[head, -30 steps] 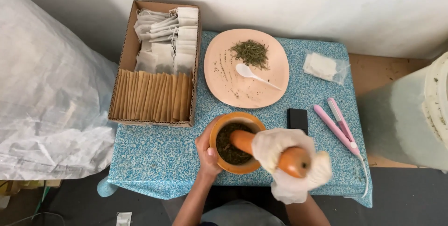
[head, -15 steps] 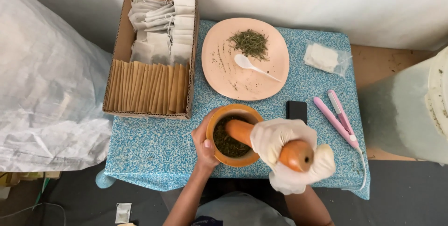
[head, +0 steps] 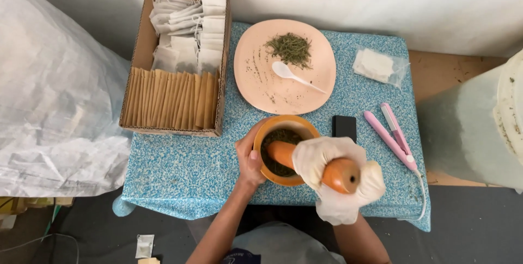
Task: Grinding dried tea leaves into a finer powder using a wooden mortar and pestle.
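My left hand (head: 249,161) is bare and wraps the left side of an orange mortar (head: 298,124) that stands on the blue speckled tablecloth (head: 180,163). Dark green crushed herbs (head: 279,136) lie inside the mortar. A white glove covers my right hand (head: 332,185), which grips an orange wooden pestle (head: 283,153). The pestle is tilted, its lower end down in the herbs. Behind the mortar, a peach plate (head: 256,81) carries a small heap of dried green herbs (head: 289,48) and a white plastic spoon (head: 294,75).
A cardboard box (head: 143,43) of white sachets and brown paper envelopes stands at the back left. A black block (head: 344,127), a pink flat iron (head: 392,136) and a clear bag of white sachets (head: 376,65) lie on the right. A large plastic sack (head: 49,95) lies to the left.
The view has drifted slightly. My gloved right hand has shifted a little with the pestle in the mortar. My left hand keeps its hold on the mortar's side.
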